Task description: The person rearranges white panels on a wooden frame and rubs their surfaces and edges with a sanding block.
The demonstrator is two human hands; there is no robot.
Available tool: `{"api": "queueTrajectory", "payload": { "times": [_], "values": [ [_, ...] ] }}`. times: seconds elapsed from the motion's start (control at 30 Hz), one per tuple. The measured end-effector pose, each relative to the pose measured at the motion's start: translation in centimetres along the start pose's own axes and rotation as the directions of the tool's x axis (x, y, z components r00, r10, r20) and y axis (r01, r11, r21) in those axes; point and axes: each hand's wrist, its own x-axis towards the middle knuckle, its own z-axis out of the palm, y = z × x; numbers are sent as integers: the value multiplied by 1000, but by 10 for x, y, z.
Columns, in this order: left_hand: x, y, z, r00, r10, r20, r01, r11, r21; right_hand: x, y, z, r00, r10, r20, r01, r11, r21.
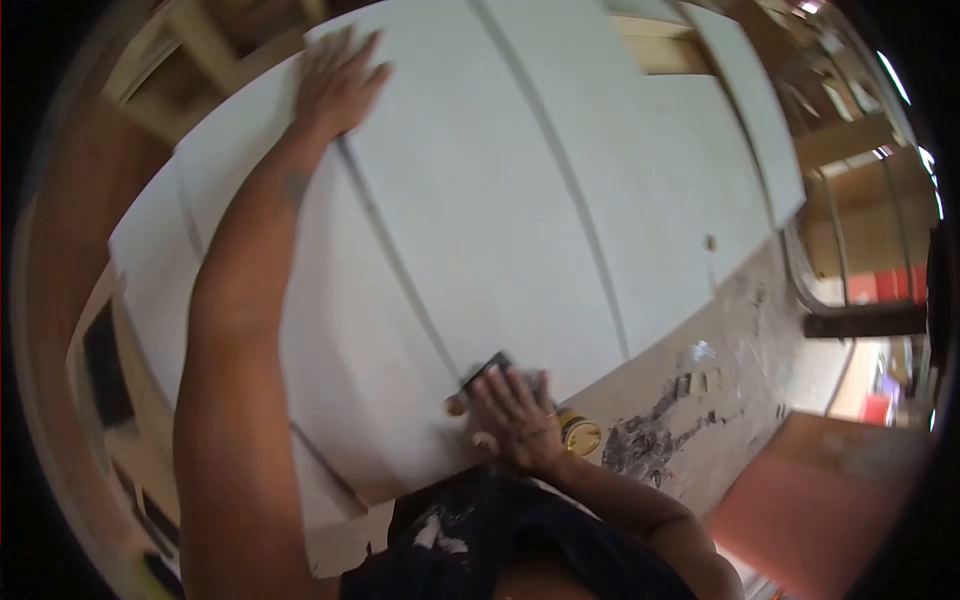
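My left hand (338,82) lies flat near the far edge of a large white panel (460,170), fingers spread and holding nothing. Close to my body, my right hand (515,415) presses on a dark, flat block (488,368) at the panel's near edge. Only the block's corner and edge show past my fingers, so its exact kind is hidden. A narrow dark line (400,265) runs across the white surface between my two hands. Just right of my right wrist stands a small yellow tin (580,435).
Other white panels (670,160) lie alongside, one with a small round hole (710,242). Dark stains mark the work surface (640,450) to the right. A reddish board (820,500) sits at lower right, and wooden frames (215,45) stand behind.
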Motion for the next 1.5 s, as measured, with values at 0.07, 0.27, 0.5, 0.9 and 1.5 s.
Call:
{"api": "queueTrajectory", "payload": {
  "times": [0.07, 0.27, 0.5, 0.9, 1.5],
  "values": [
    [-10, 0, 3, 996, -18, -88, 16, 999, -31, 29, -11, -3, 1000, -8, -15, 7, 1000, -19],
    [4, -19, 17, 998, 58, -16, -58, 997, -54, 177, -51, -36, 893, 75, -444, -33, 994, 102],
    [8, -35, 39, 992, 65, -107, -68, 997, -23, 3, -34, 21, 964, 166, -207, -158, 986, 51],
    [13, -46, 41, 993, 117, -32, -116, 992, 40, 192, -15, -50, 852, 132, -507, -94, 991, 100],
    [24, -64, 56, 938, 321, -134, -309, 946, 102, 249, 113, -132, 827, 10, -562, 172, 948, 269]
  ]
}}
